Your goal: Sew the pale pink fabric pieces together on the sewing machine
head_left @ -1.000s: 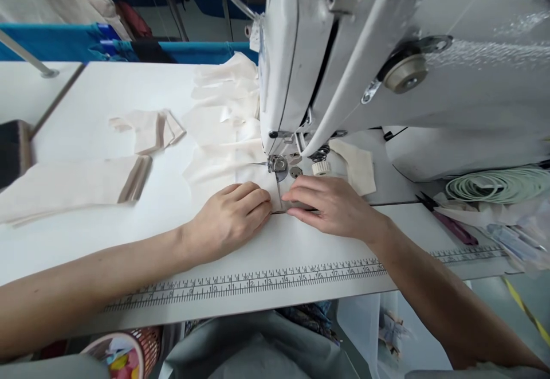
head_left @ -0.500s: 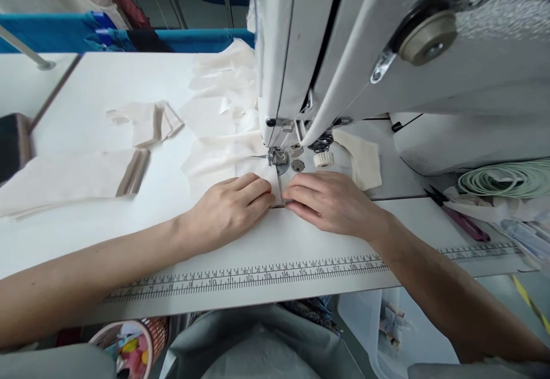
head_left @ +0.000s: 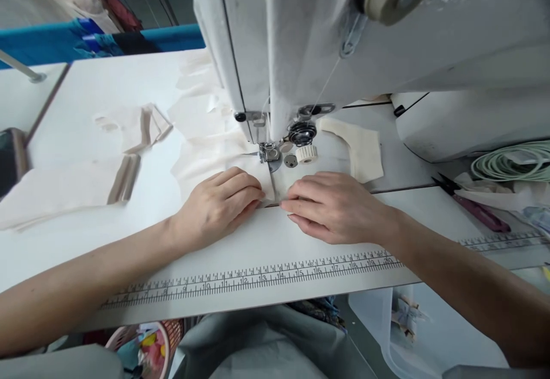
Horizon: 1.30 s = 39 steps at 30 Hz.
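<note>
A white sewing machine point(head_left: 326, 40) fills the upper middle of the view, its presser foot point(head_left: 268, 154) resting on a cream fabric piece point(head_left: 206, 155). My left hand point(head_left: 219, 204) lies flat on that fabric just left of the seam line, fingers together and pressing down. My right hand point(head_left: 333, 206) presses flat on the table right of the seam, fingertips almost touching the left hand's. Both hands hold the fabric's near edge down in front of the needle.
Stacked cream pieces point(head_left: 64, 184) and a smaller folded stack point(head_left: 137, 127) lie at the left. Another cream piece point(head_left: 358, 147) sits right of the foot. Snips point(head_left: 472, 207) and a green coil point(head_left: 515, 161) lie at the right. A ruler strip point(head_left: 258, 278) runs along the white table's front edge.
The camera has moved closer and lower, so the machine head looms larger. Both hands stay pressed on the fabric in front of the presser foot, shifted only slightly.
</note>
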### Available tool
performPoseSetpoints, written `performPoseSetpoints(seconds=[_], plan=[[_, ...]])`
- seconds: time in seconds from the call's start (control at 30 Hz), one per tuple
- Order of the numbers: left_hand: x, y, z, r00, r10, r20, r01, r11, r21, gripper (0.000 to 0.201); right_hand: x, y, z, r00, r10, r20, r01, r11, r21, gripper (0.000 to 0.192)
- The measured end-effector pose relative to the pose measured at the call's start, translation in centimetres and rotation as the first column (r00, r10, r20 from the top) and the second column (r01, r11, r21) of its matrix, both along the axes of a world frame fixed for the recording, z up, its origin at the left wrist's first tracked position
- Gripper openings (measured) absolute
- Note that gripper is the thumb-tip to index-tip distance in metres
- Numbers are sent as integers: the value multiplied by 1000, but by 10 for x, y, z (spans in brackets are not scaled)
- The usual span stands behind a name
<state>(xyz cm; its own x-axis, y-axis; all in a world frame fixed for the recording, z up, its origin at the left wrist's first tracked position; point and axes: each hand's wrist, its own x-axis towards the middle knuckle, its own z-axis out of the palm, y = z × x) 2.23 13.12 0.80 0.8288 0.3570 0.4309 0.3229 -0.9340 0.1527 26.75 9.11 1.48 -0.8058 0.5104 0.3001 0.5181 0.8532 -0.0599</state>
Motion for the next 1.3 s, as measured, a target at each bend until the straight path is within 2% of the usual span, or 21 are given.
performPoseSetpoints(seconds=[0.1, 0.3, 0.47, 1.3], plan=[[0, 1, -1, 999, -15, 30, 15, 1000, -13, 8, 0, -5, -3, 1000, -6, -5, 7, 998, 63, 24], [0, 0, 0, 1000, -19, -24, 22, 993, 120, 9, -6, -10, -7, 998, -47, 49, 39, 987, 155, 23], [0, 0, 3, 999, -24, -35, 29, 985, 173, 9, -9, -12, -8, 997, -56, 58, 43, 979, 199, 23], [3, -3, 1, 999, 2, -45, 7, 980, 197, 8, -11, -13, -8, 996, -63, 57, 48, 970, 237, 20]])
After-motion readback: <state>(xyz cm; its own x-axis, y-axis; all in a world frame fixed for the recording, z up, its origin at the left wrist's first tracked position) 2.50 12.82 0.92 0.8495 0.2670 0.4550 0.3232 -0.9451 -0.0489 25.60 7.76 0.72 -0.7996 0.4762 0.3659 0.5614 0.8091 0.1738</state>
